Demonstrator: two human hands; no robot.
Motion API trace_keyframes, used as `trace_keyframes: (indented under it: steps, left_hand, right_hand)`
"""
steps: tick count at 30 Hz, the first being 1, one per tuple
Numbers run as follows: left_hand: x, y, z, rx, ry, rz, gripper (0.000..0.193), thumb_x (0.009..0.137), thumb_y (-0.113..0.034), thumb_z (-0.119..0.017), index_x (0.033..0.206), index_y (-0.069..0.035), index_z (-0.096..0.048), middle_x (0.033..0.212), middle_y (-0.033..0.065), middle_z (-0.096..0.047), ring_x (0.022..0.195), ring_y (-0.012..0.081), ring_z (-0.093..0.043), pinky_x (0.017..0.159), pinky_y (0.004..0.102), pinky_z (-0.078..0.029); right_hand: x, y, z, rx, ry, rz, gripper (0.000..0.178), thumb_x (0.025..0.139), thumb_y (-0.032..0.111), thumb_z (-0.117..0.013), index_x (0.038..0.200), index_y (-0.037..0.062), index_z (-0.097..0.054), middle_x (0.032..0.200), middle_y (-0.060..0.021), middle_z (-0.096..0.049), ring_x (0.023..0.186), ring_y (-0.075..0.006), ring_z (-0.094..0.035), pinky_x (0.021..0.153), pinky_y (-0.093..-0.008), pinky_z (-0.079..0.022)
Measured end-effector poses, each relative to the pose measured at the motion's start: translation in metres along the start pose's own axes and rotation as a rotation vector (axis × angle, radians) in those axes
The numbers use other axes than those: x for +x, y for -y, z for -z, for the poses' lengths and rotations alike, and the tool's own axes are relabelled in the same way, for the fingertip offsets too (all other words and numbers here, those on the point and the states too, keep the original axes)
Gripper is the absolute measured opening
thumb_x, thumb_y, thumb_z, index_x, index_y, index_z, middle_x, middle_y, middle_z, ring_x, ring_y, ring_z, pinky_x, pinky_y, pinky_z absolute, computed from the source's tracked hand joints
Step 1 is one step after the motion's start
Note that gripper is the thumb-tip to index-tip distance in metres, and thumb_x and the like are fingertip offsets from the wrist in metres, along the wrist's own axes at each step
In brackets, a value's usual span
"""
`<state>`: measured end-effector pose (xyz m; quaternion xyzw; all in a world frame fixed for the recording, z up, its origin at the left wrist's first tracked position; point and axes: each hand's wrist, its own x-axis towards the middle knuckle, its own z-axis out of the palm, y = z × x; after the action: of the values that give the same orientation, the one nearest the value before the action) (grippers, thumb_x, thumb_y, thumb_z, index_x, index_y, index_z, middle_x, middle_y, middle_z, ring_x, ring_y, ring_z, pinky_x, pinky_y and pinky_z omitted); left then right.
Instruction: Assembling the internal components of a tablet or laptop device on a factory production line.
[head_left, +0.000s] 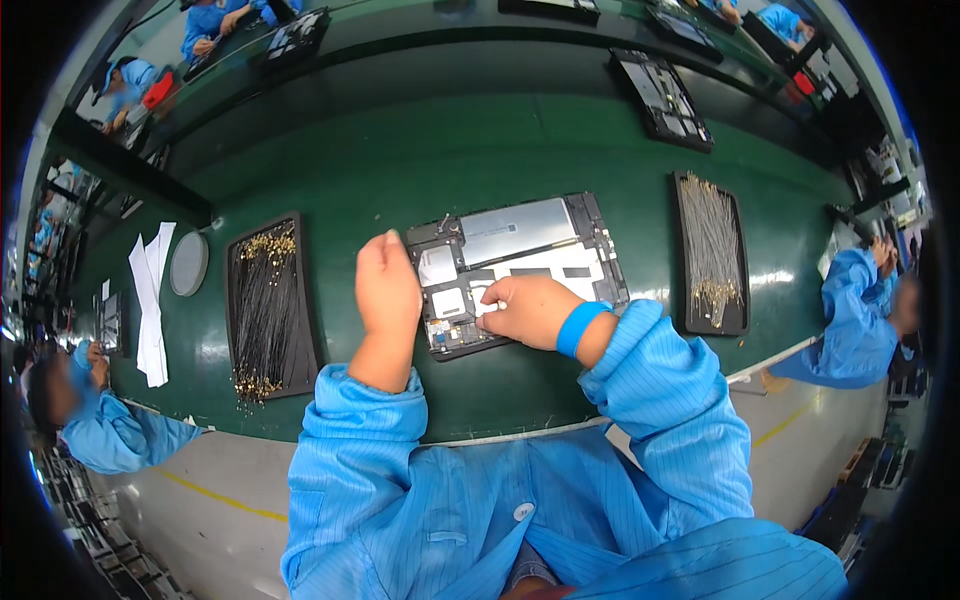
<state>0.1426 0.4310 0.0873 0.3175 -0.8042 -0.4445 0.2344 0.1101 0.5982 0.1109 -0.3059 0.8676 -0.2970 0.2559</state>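
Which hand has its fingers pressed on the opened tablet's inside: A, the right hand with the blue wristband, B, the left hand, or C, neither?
A: the right hand rests fingertips-down on the opened tablet, while the left hand is a raised fist beside its left edge.

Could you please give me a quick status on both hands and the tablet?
Left hand at open tablet edge. Right hand pressing inside. Nothing in the way.

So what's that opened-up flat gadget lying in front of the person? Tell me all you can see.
The opened tablet lies flat on the green bench, back cover off, slightly turned. Inside its dark frame sit a large silvery plate, white patches and small boards. The right hand presses its lower middle; the left hand rests at its left edge.
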Motion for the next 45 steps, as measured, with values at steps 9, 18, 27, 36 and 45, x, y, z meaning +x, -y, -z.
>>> trace_keyframes:
  steps: [9,18,27,36,45]
  left_hand:
    - [-0.029,0.017,0.021,-0.556,-0.024,0.324,0.029,0.083,-0.023,-0.047,0.094,0.004,-0.044,0.075,0.0056,-0.045,0.059,0.009,-0.045,0.054,0.0229,-0.046]
    - [-0.031,0.024,0.026,-0.634,-0.008,0.339,0.031,0.084,-0.022,-0.045,0.097,0.006,-0.043,0.079,0.0085,-0.045,0.063,0.0098,-0.047,0.054,0.0229,-0.047]
    - [-0.031,0.024,0.031,-0.647,0.042,0.347,0.032,0.083,-0.022,-0.047,0.099,0.006,-0.042,0.079,0.0077,-0.045,0.064,0.0113,-0.046,0.056,0.0247,-0.047]
    - [-0.029,0.025,0.027,-0.62,0.052,0.35,0.034,0.084,-0.022,-0.045,0.099,0.008,-0.042,0.08,0.0097,-0.046,0.064,0.0104,-0.046,0.056,0.0235,-0.047]
    - [-0.027,0.024,0.027,-0.627,0.047,0.374,0.032,0.084,-0.021,-0.046,0.099,0.007,-0.042,0.08,0.0089,-0.046,0.064,0.0099,-0.046,0.057,0.0236,-0.047]
  right_hand:
    - [-0.059,0.007,-0.044,-0.316,-0.572,0.158,0.018,0.07,0.021,-0.06,0.082,0.0087,-0.058,0.084,-0.0038,-0.052,0.073,-0.023,-0.05,0.063,-0.0295,-0.045]
    - [-0.058,0.012,-0.059,-0.219,-0.651,0.076,0.019,0.067,0.017,-0.063,0.082,0.0059,-0.058,0.083,-0.0059,-0.053,0.071,-0.024,-0.052,0.064,-0.0316,-0.044]
    - [-0.056,0.01,-0.064,-0.22,-0.743,0.114,0.015,0.068,0.016,-0.064,0.078,0.0065,-0.059,0.078,-0.0054,-0.053,0.064,-0.024,-0.052,0.057,-0.0315,-0.044]
    - [-0.054,0.007,-0.064,-0.255,-0.682,0.122,0.013,0.07,0.017,-0.06,0.079,0.0077,-0.057,0.077,-0.0049,-0.049,0.061,-0.0223,-0.051,0.054,-0.0315,-0.044]
    - [-0.051,-0.002,-0.06,-0.25,-0.68,0.247,0.016,0.067,0.013,-0.064,0.078,0.0042,-0.056,0.075,-0.0062,-0.051,0.06,-0.0223,-0.054,0.051,-0.0303,-0.045]
